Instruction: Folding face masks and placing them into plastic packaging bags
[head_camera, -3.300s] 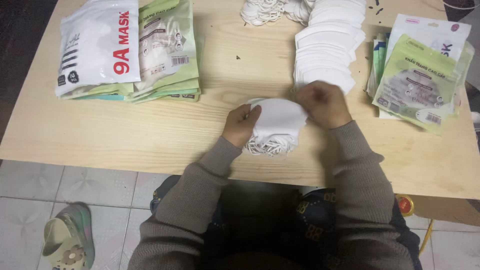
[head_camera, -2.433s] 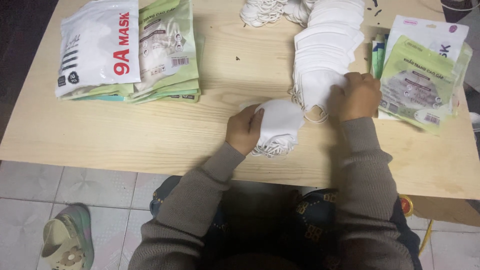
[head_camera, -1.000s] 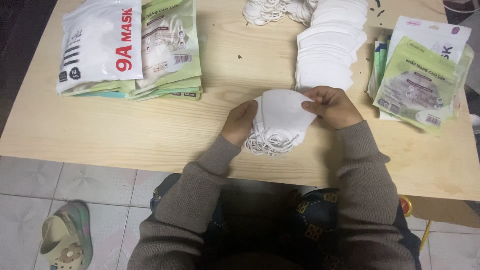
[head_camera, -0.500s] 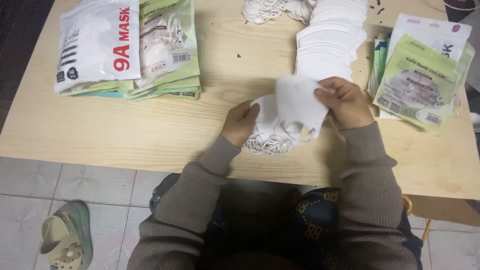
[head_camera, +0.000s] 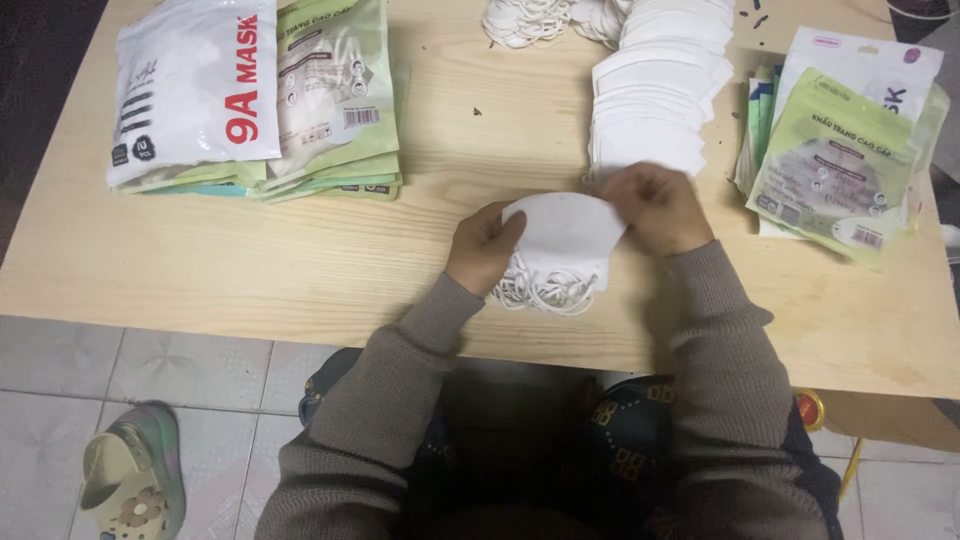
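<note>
Since the preceding frame the lifted white mask has come down onto the small mask stack (head_camera: 560, 245) at the bench (head_camera: 300, 270) front edge. Left hand (head_camera: 483, 247) and right hand (head_camera: 655, 208) grip its ends; uneven pressure could fan the stack or snag its ear loops (head_camera: 540, 292).

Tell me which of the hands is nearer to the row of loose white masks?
Right. The right hand sits just below the row of loose white masks; the left hand is farther, lower left.
</note>
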